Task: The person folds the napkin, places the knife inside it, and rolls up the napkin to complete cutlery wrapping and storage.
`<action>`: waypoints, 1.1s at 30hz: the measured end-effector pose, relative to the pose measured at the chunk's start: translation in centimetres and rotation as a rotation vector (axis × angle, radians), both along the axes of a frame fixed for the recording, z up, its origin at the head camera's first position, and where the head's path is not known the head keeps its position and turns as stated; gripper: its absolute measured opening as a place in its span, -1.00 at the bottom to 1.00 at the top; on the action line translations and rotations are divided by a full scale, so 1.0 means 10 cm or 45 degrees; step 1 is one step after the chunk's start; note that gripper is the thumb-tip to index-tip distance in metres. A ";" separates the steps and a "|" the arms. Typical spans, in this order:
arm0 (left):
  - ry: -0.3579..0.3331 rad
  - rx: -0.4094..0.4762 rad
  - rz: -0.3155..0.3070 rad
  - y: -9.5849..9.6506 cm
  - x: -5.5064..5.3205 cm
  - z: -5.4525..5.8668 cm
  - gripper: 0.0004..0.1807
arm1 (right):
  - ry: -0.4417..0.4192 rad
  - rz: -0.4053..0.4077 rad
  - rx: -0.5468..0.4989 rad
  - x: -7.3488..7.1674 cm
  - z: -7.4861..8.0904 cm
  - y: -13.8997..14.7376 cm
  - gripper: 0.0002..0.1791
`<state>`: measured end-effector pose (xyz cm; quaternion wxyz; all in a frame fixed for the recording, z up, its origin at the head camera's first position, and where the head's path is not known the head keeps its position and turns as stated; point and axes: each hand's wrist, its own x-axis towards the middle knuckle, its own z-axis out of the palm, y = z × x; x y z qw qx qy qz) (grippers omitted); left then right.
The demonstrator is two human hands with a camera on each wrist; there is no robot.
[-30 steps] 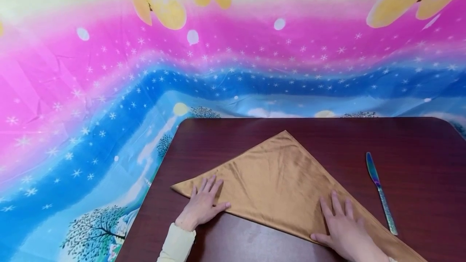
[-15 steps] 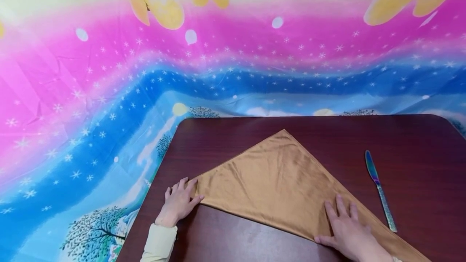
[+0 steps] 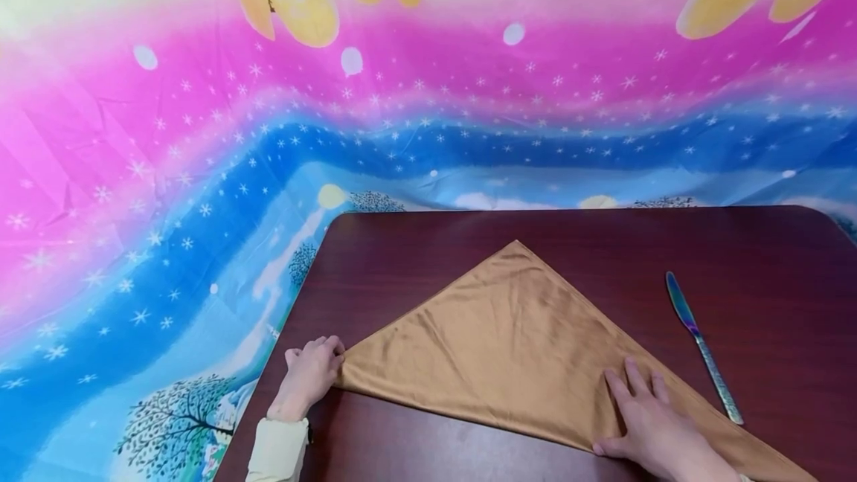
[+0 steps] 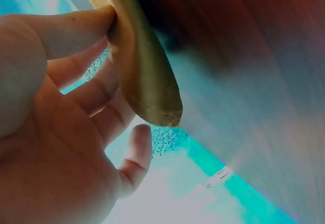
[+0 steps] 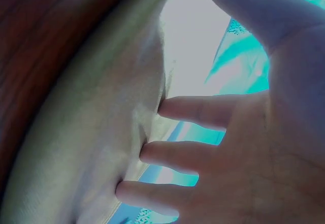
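A golden-brown satin napkin [image 3: 482, 341], folded into a triangle, lies on the dark wooden table [image 3: 415, 251] with its peak pointing away. My left hand [image 3: 311, 370] pinches the napkin's left corner. In the left wrist view the thumb and fingers hold the cloth corner [image 4: 152, 87], whose tip hangs past them. My right hand [image 3: 659, 422] rests on the right part of the napkin with fingers spread. In the right wrist view its straight fingertips press on the cloth [image 5: 101, 112].
An iridescent table knife [image 3: 699, 344] lies right of the napkin, its handle end close to the cloth's edge. Behind and left of the table hangs a pink and blue printed backdrop [image 3: 402, 95] with snowflakes. The table's left edge is near my left hand.
My left hand has slid left along the napkin from lying flat on it to pinching its left corner. My right hand stays on the cloth, shifted slightly right in view.
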<state>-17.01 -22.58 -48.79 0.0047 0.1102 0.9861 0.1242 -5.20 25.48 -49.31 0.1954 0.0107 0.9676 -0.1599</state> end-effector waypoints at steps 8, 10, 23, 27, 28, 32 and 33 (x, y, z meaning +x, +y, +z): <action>-0.151 0.002 0.047 -0.04 0.06 0.09 -0.86 | 0.041 0.014 0.001 0.00 0.05 0.00 0.31; -0.169 -0.003 0.049 -0.04 0.09 0.11 -0.89 | 0.017 0.014 -0.001 -0.01 0.05 0.01 0.32; 0.174 -0.110 0.115 0.29 0.59 0.10 -0.43 | -0.015 -0.044 0.080 0.04 -0.04 -0.02 0.34; 0.136 -0.099 0.116 0.42 0.68 0.06 -0.41 | -0.009 -0.070 0.062 0.05 -0.09 -0.03 0.35; 0.105 -0.096 0.109 0.44 0.70 0.05 -0.41 | -0.010 -0.076 0.057 0.05 -0.09 -0.03 0.36; 0.005 -0.086 0.111 0.47 0.72 0.01 -0.37 | -0.016 -0.086 0.046 0.05 -0.11 -0.04 0.36; -0.009 -0.082 0.116 0.47 0.72 0.00 -0.36 | -0.016 -0.087 0.045 0.05 -0.11 -0.04 0.37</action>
